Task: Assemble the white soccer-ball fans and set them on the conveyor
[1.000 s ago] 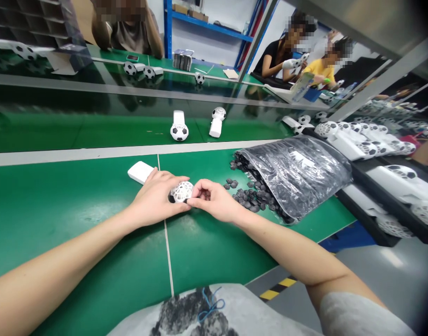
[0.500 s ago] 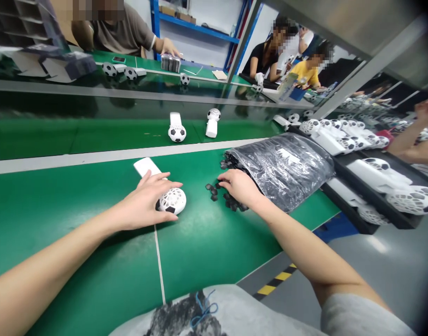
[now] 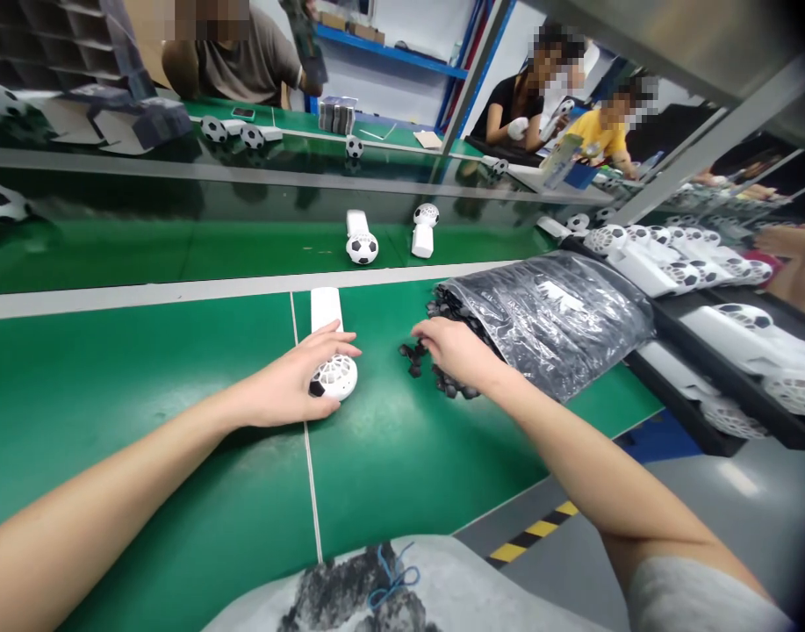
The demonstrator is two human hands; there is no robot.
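My left hand is curled around the round lattice head of a white football-shaped fan lying on the green work surface. The fan's flat white handle points away from me, and black patches show on part of the head. My right hand has its fingertips pinched low over loose black pieces. Whether a piece is between those fingertips is hidden. Beside this hand, more black pieces spill from the mouth of a clear plastic bag.
Two more football-shaped fans stand beyond the pale rail, one a white-and-black fan, the other a fan to its right. Black trays full of fans are at the right. Across the line, a person and other people sit working.
The fan has turned under my left hand, its handle swinging from upper left to straight away. My right fingers have shifted slightly among the black pieces. Across the line, the person's hand has lifted something dark.
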